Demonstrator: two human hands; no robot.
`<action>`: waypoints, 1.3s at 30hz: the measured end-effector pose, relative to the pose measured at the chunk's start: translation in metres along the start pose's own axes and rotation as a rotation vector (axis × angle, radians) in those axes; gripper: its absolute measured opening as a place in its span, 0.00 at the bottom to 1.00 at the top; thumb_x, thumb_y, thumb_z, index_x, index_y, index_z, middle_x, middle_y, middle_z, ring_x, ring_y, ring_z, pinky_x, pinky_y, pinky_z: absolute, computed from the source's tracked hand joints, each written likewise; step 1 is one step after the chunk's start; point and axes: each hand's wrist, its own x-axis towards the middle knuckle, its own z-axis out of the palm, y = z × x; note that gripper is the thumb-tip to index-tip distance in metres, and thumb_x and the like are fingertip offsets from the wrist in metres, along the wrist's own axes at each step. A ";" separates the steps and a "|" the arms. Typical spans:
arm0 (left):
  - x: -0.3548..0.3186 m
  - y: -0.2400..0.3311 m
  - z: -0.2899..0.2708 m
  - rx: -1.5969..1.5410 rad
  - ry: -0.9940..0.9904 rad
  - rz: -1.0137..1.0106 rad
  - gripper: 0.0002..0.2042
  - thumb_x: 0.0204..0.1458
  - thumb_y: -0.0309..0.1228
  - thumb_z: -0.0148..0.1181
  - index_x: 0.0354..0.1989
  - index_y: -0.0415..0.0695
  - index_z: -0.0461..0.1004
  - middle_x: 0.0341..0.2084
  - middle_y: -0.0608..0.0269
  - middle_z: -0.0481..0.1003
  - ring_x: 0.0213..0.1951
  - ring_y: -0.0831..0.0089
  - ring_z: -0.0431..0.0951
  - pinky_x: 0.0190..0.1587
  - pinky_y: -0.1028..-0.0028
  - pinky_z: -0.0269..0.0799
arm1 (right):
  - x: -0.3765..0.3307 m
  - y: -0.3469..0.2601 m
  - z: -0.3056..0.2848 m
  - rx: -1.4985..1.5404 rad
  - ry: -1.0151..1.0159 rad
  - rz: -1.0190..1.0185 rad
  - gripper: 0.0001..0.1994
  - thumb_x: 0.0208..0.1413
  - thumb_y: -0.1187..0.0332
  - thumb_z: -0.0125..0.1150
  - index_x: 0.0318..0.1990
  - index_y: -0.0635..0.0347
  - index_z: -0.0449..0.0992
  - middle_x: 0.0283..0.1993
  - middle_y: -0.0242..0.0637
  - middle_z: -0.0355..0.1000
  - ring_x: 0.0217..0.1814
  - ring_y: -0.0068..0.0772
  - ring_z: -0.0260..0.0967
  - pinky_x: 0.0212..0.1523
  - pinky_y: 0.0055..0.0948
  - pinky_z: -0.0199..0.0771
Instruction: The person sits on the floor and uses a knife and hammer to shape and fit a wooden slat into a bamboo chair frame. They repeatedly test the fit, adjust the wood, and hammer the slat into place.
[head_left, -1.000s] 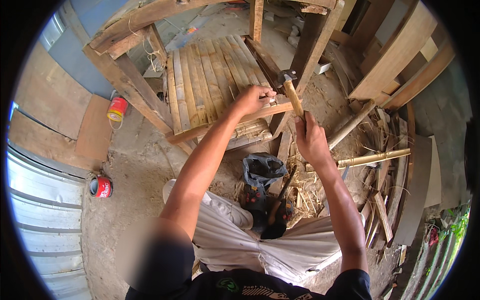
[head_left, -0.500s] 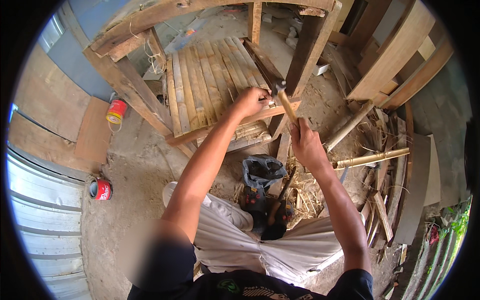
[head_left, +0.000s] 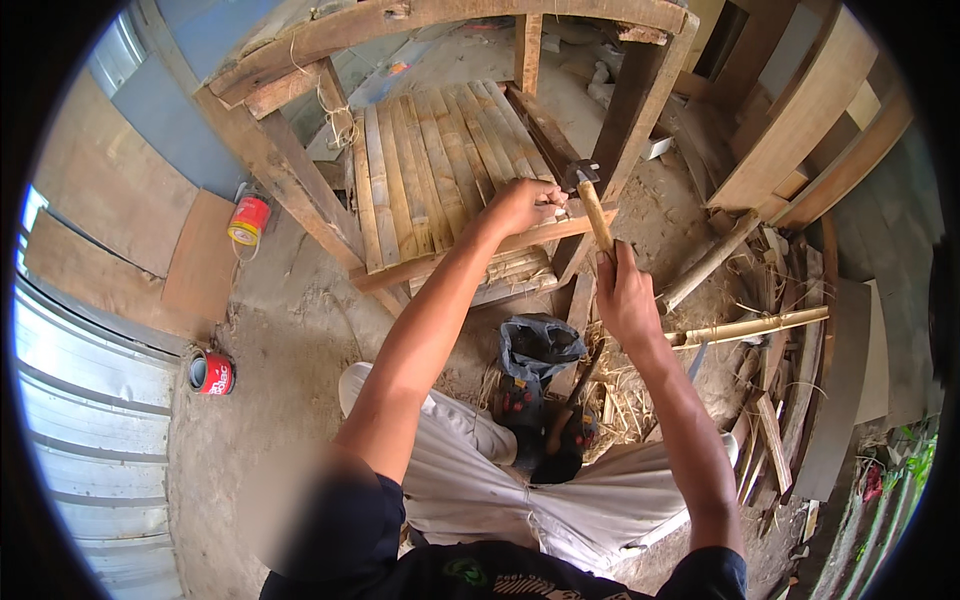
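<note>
My right hand [head_left: 628, 297] grips a hammer [head_left: 598, 218] by its wooden handle, its dark metal head tilted up and away from me. Just left of that head, my left hand [head_left: 525, 207] is closed in a pinch over the front right corner of a panel of bamboo slats [head_left: 425, 170]. Whatever is between those fingertips is too small to make out. The slats lie side by side within a rough wooden frame [head_left: 480, 248], which has a rail along its near edge and thick posts. A lower layer of slats shows under that rail.
A black plastic bag [head_left: 540, 345] sits between my legs, near wood shavings [head_left: 628, 400]. Bamboo poles [head_left: 755, 325] and scrap boards [head_left: 790, 390] lie to the right. On the left are a red paint can [head_left: 211, 372] and a red-and-yellow can [head_left: 248, 220].
The view has shifted slightly, moving the scene right and down. The hammer head has lifted a little from beside my left fingers, which keep their pinch at the panel's corner.
</note>
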 end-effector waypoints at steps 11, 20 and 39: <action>0.004 -0.002 -0.008 0.036 -0.093 -0.018 0.31 0.39 0.33 0.75 0.49 0.42 0.64 0.51 0.58 0.78 0.54 0.68 0.75 0.61 0.66 0.63 | -0.004 -0.015 -0.006 0.041 0.017 0.035 0.12 0.65 0.65 0.48 0.49 0.64 0.61 0.26 0.65 0.72 0.31 0.72 0.70 0.29 0.62 0.68; -0.002 0.002 -0.006 0.001 -0.085 -0.051 0.30 0.37 0.32 0.75 0.50 0.47 0.65 0.52 0.60 0.78 0.56 0.64 0.74 0.60 0.67 0.64 | -0.003 -0.007 0.004 0.062 0.073 0.101 0.15 0.66 0.68 0.48 0.55 0.65 0.59 0.23 0.60 0.71 0.29 0.69 0.71 0.25 0.56 0.67; -0.007 0.006 0.005 0.625 0.017 0.039 0.59 0.32 0.42 0.78 0.72 0.43 0.43 0.68 0.44 0.55 0.70 0.53 0.54 0.73 0.58 0.45 | -0.008 -0.006 0.000 -0.003 -0.035 0.167 0.11 0.70 0.64 0.42 0.38 0.64 0.63 0.23 0.40 0.70 0.16 0.23 0.66 0.06 0.25 0.62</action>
